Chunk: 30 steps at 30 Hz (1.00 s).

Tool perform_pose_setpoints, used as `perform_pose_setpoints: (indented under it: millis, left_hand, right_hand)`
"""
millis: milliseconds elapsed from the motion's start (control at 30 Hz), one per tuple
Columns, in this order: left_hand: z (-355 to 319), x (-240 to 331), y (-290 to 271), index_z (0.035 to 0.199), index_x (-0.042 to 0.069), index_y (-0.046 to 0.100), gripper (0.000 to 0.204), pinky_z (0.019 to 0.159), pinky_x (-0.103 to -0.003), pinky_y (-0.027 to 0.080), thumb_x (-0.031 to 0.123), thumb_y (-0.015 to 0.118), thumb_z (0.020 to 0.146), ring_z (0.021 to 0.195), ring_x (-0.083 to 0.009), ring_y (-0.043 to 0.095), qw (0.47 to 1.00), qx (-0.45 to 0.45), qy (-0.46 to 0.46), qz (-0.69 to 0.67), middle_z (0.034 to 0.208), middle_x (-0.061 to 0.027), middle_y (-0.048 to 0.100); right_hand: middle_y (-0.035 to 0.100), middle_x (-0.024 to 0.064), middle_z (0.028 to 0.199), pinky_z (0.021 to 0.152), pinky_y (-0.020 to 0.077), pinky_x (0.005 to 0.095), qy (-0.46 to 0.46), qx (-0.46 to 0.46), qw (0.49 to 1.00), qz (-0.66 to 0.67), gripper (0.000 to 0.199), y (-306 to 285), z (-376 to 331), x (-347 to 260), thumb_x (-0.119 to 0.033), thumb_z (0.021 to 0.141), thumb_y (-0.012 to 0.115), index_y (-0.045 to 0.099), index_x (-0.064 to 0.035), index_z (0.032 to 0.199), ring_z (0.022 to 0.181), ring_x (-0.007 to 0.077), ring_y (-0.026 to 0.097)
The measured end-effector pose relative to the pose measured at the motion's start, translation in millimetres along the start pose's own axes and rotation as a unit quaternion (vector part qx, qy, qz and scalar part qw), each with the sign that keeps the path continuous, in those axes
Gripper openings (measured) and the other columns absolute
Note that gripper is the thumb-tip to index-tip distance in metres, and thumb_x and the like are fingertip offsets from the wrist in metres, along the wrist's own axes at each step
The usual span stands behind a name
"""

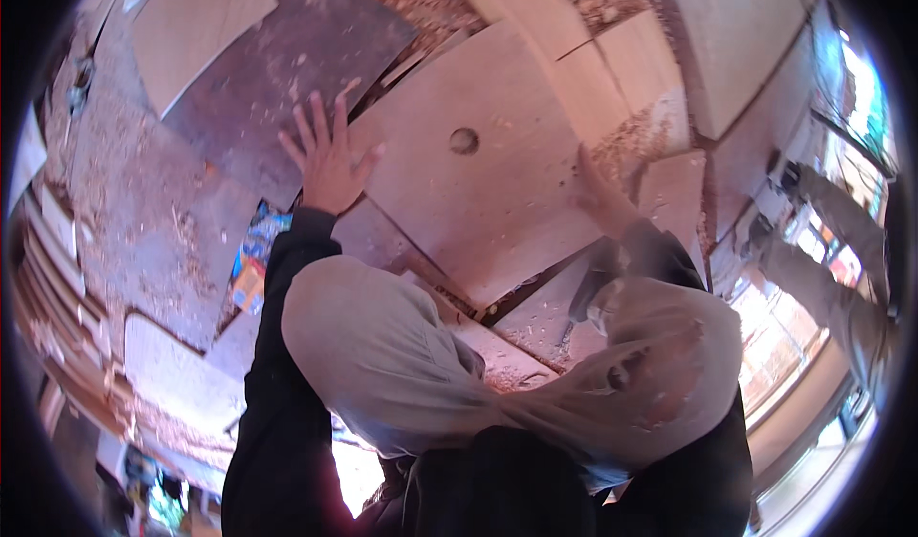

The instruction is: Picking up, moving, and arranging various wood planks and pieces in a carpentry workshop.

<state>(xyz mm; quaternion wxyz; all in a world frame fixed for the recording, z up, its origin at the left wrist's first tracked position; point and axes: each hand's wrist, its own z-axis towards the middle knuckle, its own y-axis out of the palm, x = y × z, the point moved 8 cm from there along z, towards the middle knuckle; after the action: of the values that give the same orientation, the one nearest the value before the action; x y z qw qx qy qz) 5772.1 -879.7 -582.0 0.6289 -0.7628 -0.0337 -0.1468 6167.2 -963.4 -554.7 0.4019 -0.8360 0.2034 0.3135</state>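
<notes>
A square wooden board (516,202) with a round dark hole lies tilted before my bent knees. At its left edge, my left hand (333,169) is open, fingers spread; I cannot tell whether the palm presses on the board or the panel beside it. My right hand (604,197) is slightly blurred at the board's right edge, its fingers stretched out along it and not wrapped round anything. Under and around the board are other flat wood pieces, among them a dark panel (296,49) beyond my left hand.
Wood shavings (421,1) lie between pale planks (535,21) at the far side. A colourful packet (256,250) sits beside my left forearm. Stacked strips (57,288) line the left. Another person's legs (813,279) and shoes stand at the right. A light sheet (201,21) lies far left.
</notes>
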Motion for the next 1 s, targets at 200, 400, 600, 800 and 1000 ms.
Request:
perform_pose_setpoints:
  millis: [200, 400, 600, 800, 1000]
  left_hand:
    - [-2.2, -2.7, 3.0, 0.147, 0.014, 0.016, 0.087, 0.103, -0.066, -0.003, 0.061, 0.049, 0.082, 0.139, -0.0429, -0.001, 0.999, 0.023, 0.021, -0.007, 0.152, -0.0185, 0.004]
    - [-44.3, -2.9, -4.9, 0.146, 0.014, 0.017, 0.086, 0.105, -0.064, 0.006, 0.057, 0.054, 0.081, 0.139, -0.0418, 0.006, 0.996, 0.067, -0.057, 0.032, 0.152, -0.0178, 0.009]
    - [-174.8, 69.1, 29.1, 0.145, 0.013, 0.019, 0.089, 0.103, -0.066, 0.014, 0.053, 0.06, 0.078, 0.136, -0.0441, 0.013, 0.977, 0.004, -0.209, -0.031, 0.149, -0.0185, 0.015]
    - [-161.4, 66.3, 36.6, 0.143, 0.013, 0.022, 0.085, 0.099, -0.067, 0.021, 0.05, 0.061, 0.078, 0.134, -0.0467, 0.017, 0.965, 0.069, -0.253, 0.024, 0.146, -0.0203, 0.019]
    - [-142.9, 57.1, 14.2, 0.138, 0.011, 0.03, 0.077, 0.095, -0.068, 0.027, 0.042, 0.064, 0.076, 0.129, -0.0454, 0.026, 0.971, 0.083, -0.21, 0.079, 0.133, -0.0216, 0.033]
  right_hand:
    - [0.033, 0.0249, 0.141, 0.106, 0.0276, 0.0345, -0.024, -0.052, 0.998, -0.013, 0.077, 4.3, 5.6, 11.6, -0.005, 0.083, 0.058, 0.012, -0.0027, 0.145, 0.131, 0.0343, 0.034]
    - [0.043, 0.0212, 0.133, 0.1, 0.0355, 0.0331, -0.075, -0.038, 0.992, 0.096, 0.073, -6.6, 7.8, -2.9, -0.007, 0.085, 0.057, 0.015, 0.0002, 0.144, 0.12, 0.0262, 0.046]
    - [0.052, 0.0087, 0.12, 0.094, 0.0388, 0.0297, -0.055, -0.065, 0.958, 0.275, 0.049, -37.9, 8.7, -7.8, -0.009, 0.088, 0.055, 0.038, 0.0024, 0.133, 0.11, 0.0166, 0.049]
    - [0.054, 0.0092, 0.116, 0.092, 0.0393, 0.0278, -0.075, -0.061, 0.946, 0.309, 0.045, -60.0, 9.1, 5.3, -0.014, 0.089, 0.058, 0.043, 0.0032, 0.127, 0.106, 0.0153, 0.05]
    - [0.053, 0.0087, 0.12, 0.095, 0.0372, 0.0286, -0.101, -0.045, 0.943, 0.315, 0.046, -49.7, -5.0, 17.4, -0.015, 0.089, 0.058, 0.042, 0.0029, 0.129, 0.109, 0.0167, 0.049]
